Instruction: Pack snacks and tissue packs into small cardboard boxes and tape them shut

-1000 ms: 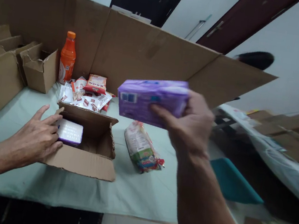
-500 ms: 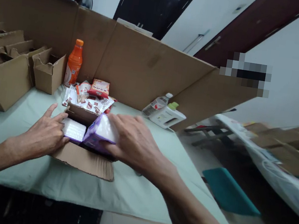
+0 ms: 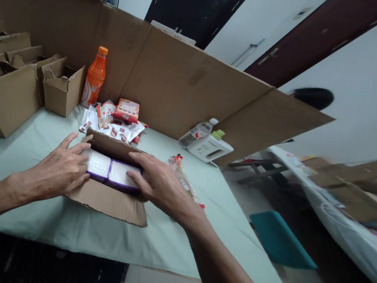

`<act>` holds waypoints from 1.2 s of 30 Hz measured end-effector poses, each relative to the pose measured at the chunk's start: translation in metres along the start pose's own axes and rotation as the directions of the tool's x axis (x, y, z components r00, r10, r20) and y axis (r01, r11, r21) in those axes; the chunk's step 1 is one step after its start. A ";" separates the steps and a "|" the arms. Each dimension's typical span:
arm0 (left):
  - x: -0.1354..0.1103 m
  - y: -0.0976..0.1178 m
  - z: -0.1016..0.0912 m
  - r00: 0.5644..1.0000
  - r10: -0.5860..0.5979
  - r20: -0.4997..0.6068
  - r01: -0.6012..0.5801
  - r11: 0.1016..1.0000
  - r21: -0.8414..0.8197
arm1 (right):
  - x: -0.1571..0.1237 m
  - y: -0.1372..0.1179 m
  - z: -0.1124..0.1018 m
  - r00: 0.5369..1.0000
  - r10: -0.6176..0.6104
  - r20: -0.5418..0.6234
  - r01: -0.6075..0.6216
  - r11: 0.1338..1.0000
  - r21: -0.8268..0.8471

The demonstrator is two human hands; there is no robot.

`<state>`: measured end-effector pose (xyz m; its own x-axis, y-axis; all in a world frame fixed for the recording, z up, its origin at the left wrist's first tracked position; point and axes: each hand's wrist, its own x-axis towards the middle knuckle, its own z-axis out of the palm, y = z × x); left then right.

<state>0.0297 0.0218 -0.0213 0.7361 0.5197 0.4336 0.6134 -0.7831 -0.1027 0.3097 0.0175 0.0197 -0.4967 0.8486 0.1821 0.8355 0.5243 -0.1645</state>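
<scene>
An open cardboard box (image 3: 108, 203) sits on the table, its front flap folded out toward me. Inside, a left tissue pack (image 3: 98, 164) and a right tissue pack (image 3: 121, 174), white on top with purple edges, lie side by side. My left hand (image 3: 62, 165) rests over the box's left end with fingers spread, the tips by the left pack. On the other side my right hand (image 3: 157, 182) has its thumb on top of the right pack and its index finger stretched along the back rim. Its other fingers are hidden.
Behind the box lie several snack packets (image 3: 124, 120) and an orange drink bottle (image 3: 95, 78). Cardboard boxes (image 3: 11, 96) stand at left. A clear bottle (image 3: 198, 132) and white jug (image 3: 212, 146) stand at right. A clear wrapper (image 3: 185, 176) lies behind my right wrist. A cardboard screen (image 3: 182, 88) borders the back.
The right tissue pack has gone from tilted in my right hand to level in the box beside the other. My right hand has loosened around it. My left hand has barely moved.
</scene>
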 end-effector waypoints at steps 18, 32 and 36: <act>-0.040 -0.015 0.000 0.981 -0.105 0.160 0.169 0.871 -0.462 | -0.045 0.045 0.033 0.981 0.080 -0.178 -0.015 0.940 0.340; -0.018 -0.005 0.034 0.882 -0.470 -0.029 0.421 0.815 -0.398 | -0.039 0.046 0.038 0.993 -0.113 0.020 0.103 0.953 0.286; -0.018 -0.010 0.043 0.900 -0.434 0.047 0.411 0.805 -0.427 | -0.032 0.055 0.046 0.986 -0.134 0.094 0.113 0.973 0.202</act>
<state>0.0224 0.0348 -0.0667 0.4092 0.8236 0.3928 0.6744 -0.5629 0.4778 0.3605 0.0221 -0.0400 -0.6244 0.7733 0.1106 0.7089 0.6204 -0.3356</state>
